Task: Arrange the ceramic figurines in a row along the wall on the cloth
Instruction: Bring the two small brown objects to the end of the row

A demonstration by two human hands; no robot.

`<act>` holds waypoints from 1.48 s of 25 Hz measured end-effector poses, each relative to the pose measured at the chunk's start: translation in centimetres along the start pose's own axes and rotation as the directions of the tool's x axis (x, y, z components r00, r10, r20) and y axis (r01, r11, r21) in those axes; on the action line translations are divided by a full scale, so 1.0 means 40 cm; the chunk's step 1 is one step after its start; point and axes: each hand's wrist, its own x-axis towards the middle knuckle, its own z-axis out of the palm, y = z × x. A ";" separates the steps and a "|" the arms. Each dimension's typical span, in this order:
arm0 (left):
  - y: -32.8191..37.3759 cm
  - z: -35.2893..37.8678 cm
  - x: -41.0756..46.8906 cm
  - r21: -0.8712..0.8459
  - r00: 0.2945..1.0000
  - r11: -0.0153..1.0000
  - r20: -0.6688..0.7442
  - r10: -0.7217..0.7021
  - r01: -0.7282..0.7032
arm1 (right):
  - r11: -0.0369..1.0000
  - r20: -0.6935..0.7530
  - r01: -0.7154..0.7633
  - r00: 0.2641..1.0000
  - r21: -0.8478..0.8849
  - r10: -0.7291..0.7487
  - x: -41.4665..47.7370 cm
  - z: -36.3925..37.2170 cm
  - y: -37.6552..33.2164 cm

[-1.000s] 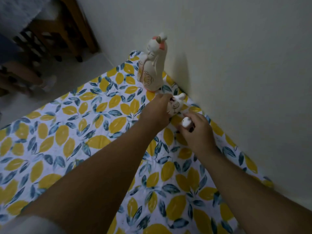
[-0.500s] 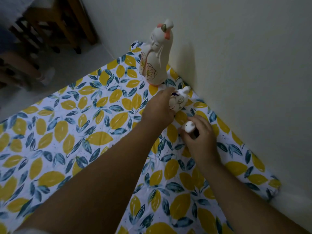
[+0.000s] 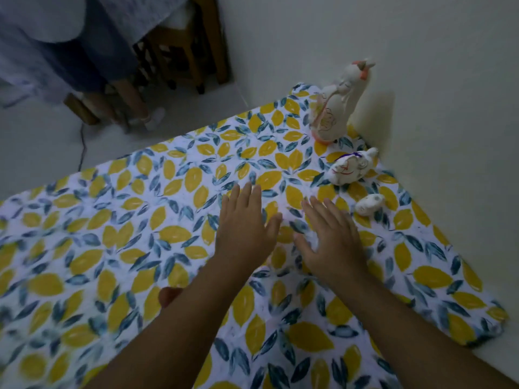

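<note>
Both the left hand and the right hand are spread flat and hold nothing, and just past the right fingertips three figurines stand by the wall on the cloth; they look hard, smooth and easy to break, so hold each gently around its fat middle.

three ceramic figurines, one cloth, two hands

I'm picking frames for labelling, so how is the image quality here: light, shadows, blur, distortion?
Head view: dim, bluish light, no glare; the tall figurine throws a soft shadow on the wall behind it; motion blur smears the cloth pattern at lower left and softens the left hand and right hand; the wide angle bends the cloth's edges.
</note>
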 end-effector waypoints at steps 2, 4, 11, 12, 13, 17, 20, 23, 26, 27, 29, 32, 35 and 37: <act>-0.080 -0.034 -0.100 0.037 0.996 0.995 -0.003 -0.087 0.088 | 0.996 0.079 0.088 0.993 -0.019 -0.086 -0.023 0.031 -0.088; -0.145 -0.055 -0.193 0.052 0.987 0.985 -0.007 -0.163 0.163 | 0.986 0.156 0.166 0.975 -0.022 -0.161 -0.049 0.061 -0.163; -0.293 -0.030 -0.359 0.062 0.954 0.961 0.121 -0.274 0.268 | 0.960 0.401 0.274 0.875 0.053 -0.272 -0.102 0.181 -0.332; -0.306 -0.016 -0.366 0.083 0.949 0.962 0.164 -0.269 0.259 | 0.963 0.420 0.255 0.867 0.091 -0.269 -0.102 0.197 -0.345; -0.313 -0.004 -0.369 0.085 0.946 0.963 0.182 -0.267 0.255 | 0.963 0.421 0.228 0.866 0.147 -0.269 -0.099 0.210 -0.353; -0.330 0.008 -0.352 0.031 0.956 0.965 0.135 -0.260 0.259 | 0.938 0.339 0.128 0.910 0.322 -0.241 -0.101 0.240 -0.371; -0.332 0.002 -0.348 -0.092 0.971 0.968 0.081 -0.225 0.232 | 0.919 0.269 0.061 0.947 0.390 -0.177 -0.120 0.239 -0.364; -0.284 -0.001 -0.340 -0.186 0.984 0.966 0.061 -0.170 0.178 | 0.888 0.195 -0.035 0.979 0.458 -0.062 -0.146 0.211 -0.322; -0.178 0.012 -0.284 -0.254 0.994 0.965 0.094 -0.050 0.073 | 0.860 0.114 -0.138 0.989 0.491 0.093 -0.158 0.161 -0.226; -0.129 0.022 -0.257 -0.279 0.994 0.960 0.104 0.011 0.019 | 0.848 0.073 -0.174 0.985 0.500 0.159 -0.162 0.137 -0.180; -0.033 0.049 -0.208 -0.313 0.987 0.946 0.103 0.127 -0.089 | 0.813 -0.004 -0.240 0.958 0.531 0.285 -0.172 0.090 -0.091; 0.121 0.109 -0.130 -0.380 0.959 0.901 0.096 0.265 -0.211 | 0.751 -0.103 -0.330 0.879 0.573 0.465 -0.192 0.020 0.049; 0.256 0.175 -0.058 -0.411 0.935 0.874 0.121 0.335 -0.260 | 0.726 -0.212 -0.366 0.794 0.582 0.570 -0.202 -0.031 0.175; 0.332 0.218 -0.012 -0.448 0.921 0.849 0.125 0.368 -0.279 | 0.701 -0.247 -0.398 0.738 0.591 0.628 -0.209 -0.061 0.247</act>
